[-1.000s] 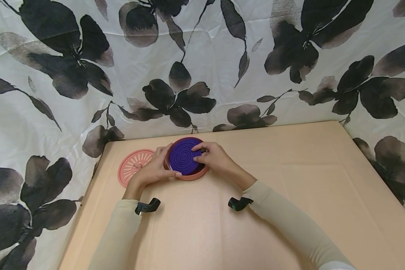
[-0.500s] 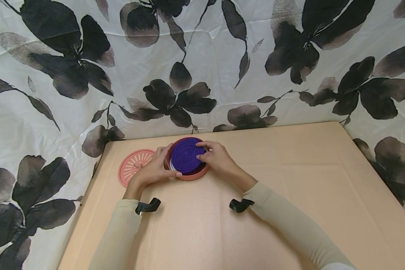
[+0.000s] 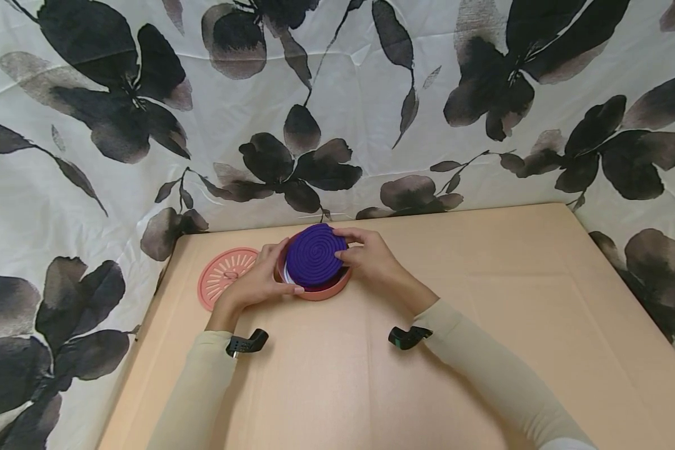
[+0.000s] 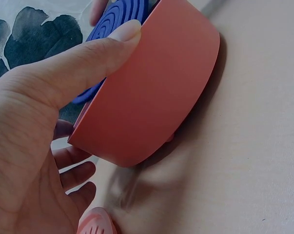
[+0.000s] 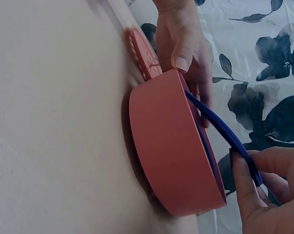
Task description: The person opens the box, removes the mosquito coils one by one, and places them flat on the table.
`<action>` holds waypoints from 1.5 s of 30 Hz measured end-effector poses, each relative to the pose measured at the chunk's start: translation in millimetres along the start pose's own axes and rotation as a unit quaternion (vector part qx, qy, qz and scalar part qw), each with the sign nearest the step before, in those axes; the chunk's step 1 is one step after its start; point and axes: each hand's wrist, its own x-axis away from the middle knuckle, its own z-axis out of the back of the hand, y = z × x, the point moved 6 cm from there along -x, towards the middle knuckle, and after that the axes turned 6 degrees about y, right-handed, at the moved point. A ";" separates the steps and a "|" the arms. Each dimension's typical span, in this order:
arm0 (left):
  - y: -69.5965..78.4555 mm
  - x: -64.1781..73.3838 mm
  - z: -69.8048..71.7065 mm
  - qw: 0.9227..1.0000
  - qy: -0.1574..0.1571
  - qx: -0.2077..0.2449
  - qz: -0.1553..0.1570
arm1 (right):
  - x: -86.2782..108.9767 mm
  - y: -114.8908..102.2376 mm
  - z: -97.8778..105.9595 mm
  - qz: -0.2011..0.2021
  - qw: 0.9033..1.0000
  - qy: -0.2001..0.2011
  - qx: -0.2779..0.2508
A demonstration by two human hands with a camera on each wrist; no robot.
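Note:
A blue-purple coaster (image 3: 314, 257) with spiral ridges stands tilted at the mouth of a round coral-pink container (image 3: 327, 294). My right hand (image 3: 370, 255) pinches its raised right edge between thumb and fingers, while in the right wrist view the opposite edge of the coaster (image 5: 220, 126) still dips inside the rim. Inside the container a pale crescent shows beneath it. My left hand (image 3: 260, 279) grips the container from the left, its thumb along the near rim in the left wrist view, where the container wall (image 4: 161, 83) faces the camera.
Partly behind my left hand, a pink round lid (image 3: 214, 282) with radial slots lies on the light wooden-toned table (image 3: 484, 300). A white cloth (image 3: 382, 112) with dark flowers hangs beyond the far edge. A black camera sits on each wrist.
The right hand has raised the coaster's right edge and drawn it slightly right and away, tilting it more out of the container. The left hand keeps its grip in place.

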 end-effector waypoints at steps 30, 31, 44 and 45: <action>0.8 -0.3 1.9 1.000 0.001 -0.003 -0.008 | 1.3 -5.7 56.3 0.010 1.000 0.011 -0.026; 0.8 -0.6 1.6 1.000 0.001 -0.004 -0.009 | 1.3 -5.0 58.3 0.008 1.000 0.013 -0.025; 0.0 0.0 0.6 1.000 0.006 0.004 -0.007 | -0.9 2.8 83.9 0.005 1.000 0.018 -0.023; -0.2 0.1 0.4 1.000 0.006 0.006 -0.005 | -0.6 3.2 85.9 0.004 1.000 0.019 -0.024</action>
